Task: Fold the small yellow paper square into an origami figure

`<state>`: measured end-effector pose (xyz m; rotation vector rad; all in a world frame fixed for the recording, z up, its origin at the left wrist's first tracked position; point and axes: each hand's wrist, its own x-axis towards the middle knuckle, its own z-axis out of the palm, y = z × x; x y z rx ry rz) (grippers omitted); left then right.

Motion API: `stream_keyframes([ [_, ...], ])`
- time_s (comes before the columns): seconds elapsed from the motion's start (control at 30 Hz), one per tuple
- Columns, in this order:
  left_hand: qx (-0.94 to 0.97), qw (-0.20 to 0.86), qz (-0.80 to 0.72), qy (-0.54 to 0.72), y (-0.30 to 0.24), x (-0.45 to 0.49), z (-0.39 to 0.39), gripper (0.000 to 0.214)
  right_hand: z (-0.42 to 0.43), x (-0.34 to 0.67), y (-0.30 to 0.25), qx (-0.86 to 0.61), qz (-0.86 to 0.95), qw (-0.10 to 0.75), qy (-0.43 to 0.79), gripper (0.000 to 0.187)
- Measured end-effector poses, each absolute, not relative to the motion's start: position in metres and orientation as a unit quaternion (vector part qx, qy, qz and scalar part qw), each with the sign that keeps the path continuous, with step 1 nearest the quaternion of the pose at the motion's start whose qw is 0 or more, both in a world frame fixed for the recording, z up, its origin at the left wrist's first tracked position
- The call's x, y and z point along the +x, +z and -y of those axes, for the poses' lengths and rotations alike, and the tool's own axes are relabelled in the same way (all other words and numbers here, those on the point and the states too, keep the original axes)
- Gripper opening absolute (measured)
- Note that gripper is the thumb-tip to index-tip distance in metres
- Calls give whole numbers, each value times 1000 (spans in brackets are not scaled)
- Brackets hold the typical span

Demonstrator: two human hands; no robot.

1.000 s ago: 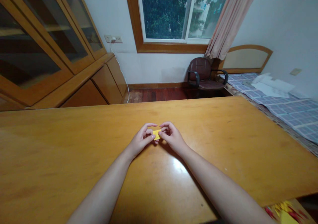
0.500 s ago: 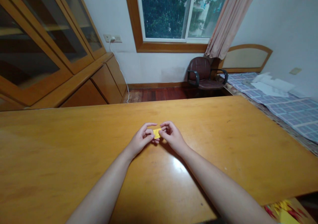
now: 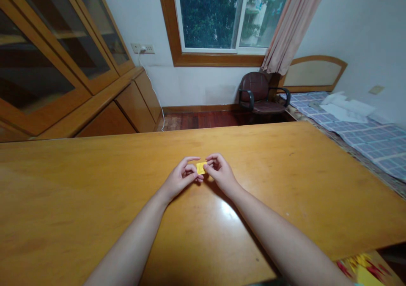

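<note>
A small yellow piece of folded paper (image 3: pixel 200 168) is held up between my two hands, just above the wooden table (image 3: pixel 95 201). Creases or fold edges show on its face. My left hand (image 3: pixel 182 177) pinches its left side with thumb and fingers, the index finger stretched out above it. On the right side, the thumb of my right hand (image 3: pixel 221 174) presses the paper's front, with the other fingers curled behind. The parts of the paper under the fingertips are hidden.
At the lower right, below the table edge, lie yellow and red paper pieces (image 3: pixel 364 265). Beyond the table stand a brown armchair (image 3: pixel 256 92), a bed (image 3: pixel 358 129) with a checked cover, and a glass-door cabinet (image 3: pixel 76 83) on the left.
The yellow paper has shifted slightly up and right and looks a little more level. Both hands keep their pinch on it.
</note>
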<state>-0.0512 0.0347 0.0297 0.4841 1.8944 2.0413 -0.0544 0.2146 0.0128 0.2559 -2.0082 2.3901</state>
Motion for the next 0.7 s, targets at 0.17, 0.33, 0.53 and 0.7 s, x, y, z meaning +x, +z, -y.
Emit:
stream_keyframes([
  [0.17,173,158,-661,713,29,-52,-33,47,-214,-55,12,80,632,5,771,26],
  [0.33,159,152,-679,701,29,-52,-36,48,-214,-53,14,89,638,-5,765,26],
  [0.53,150,147,-682,700,27,-54,-38,51,-214,-52,16,88,643,-3,761,25],
  [0.7,149,137,-695,690,27,-54,-38,51,-213,-52,16,96,641,-7,762,25],
])
